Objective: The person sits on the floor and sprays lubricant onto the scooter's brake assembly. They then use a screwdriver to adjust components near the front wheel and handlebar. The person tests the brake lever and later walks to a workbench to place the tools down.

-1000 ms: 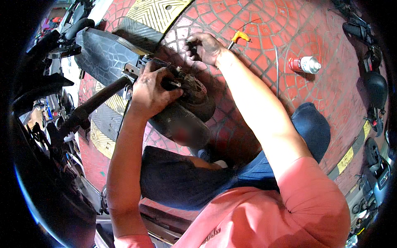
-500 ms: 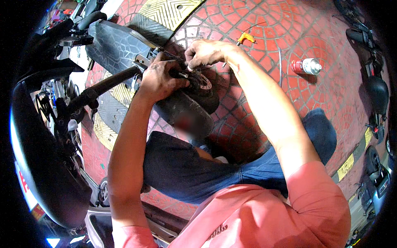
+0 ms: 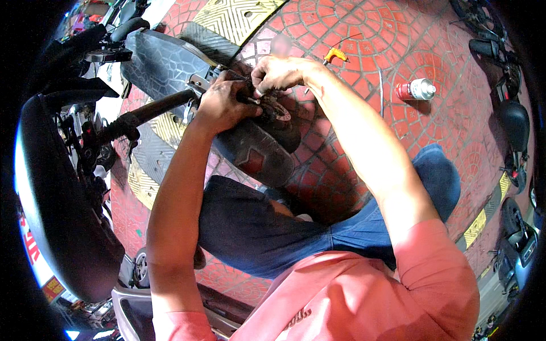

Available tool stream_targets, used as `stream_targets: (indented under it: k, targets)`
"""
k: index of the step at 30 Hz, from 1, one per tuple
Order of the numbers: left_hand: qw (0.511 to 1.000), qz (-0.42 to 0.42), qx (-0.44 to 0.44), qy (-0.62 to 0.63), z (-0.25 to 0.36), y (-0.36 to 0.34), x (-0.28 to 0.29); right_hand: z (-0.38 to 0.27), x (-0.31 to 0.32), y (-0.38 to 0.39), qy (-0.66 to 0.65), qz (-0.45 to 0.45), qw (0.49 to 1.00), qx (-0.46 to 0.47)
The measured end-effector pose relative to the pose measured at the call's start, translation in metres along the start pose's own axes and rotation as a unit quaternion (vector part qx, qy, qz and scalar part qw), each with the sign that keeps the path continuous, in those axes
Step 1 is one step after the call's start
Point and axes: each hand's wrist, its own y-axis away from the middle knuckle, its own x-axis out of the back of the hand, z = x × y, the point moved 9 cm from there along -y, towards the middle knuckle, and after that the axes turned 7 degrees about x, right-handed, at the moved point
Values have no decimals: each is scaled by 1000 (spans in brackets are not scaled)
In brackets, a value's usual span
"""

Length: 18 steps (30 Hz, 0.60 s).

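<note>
A scooter with a grey patterned deck (image 3: 156, 62) lies tilted in front of me, its black mudguard (image 3: 233, 145) towards my knees. Beside its wheel shows a perforated brake disc (image 3: 280, 110). My left hand (image 3: 223, 103) is curled over the dark mechanism next to the disc, with a small silver metal piece (image 3: 253, 101) at its thumb and fingertips. Just to the right, my right hand (image 3: 276, 74) is pinched close over the same spot. Whatever lies between its fingertips is too small and hidden to name.
On the red paving right of my forearm are an orange-handled tool (image 3: 336, 54), a thin metal rod (image 3: 381, 91) and a red-and-white spray can (image 3: 415, 90) lying down. A dark tube (image 3: 156, 109) reaches in from the left, below a large black seat (image 3: 60, 210). More scooters (image 3: 515, 128) stand far right.
Both hands stay at the same mechanism with only slight shifts of the fingers. The whole view has moved a little.
</note>
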Motion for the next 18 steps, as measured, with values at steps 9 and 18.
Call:
stream_targets:
  k: [9, 18]
  targets:
    - [999, -25, -1, -22, 1, -5, -3, 0, 0, -3, 15, 60, 996, 58]
    - [999, -27, 6, -37, 5, 1, -4, -4, 1, 9, -15, 53, 998, 1]
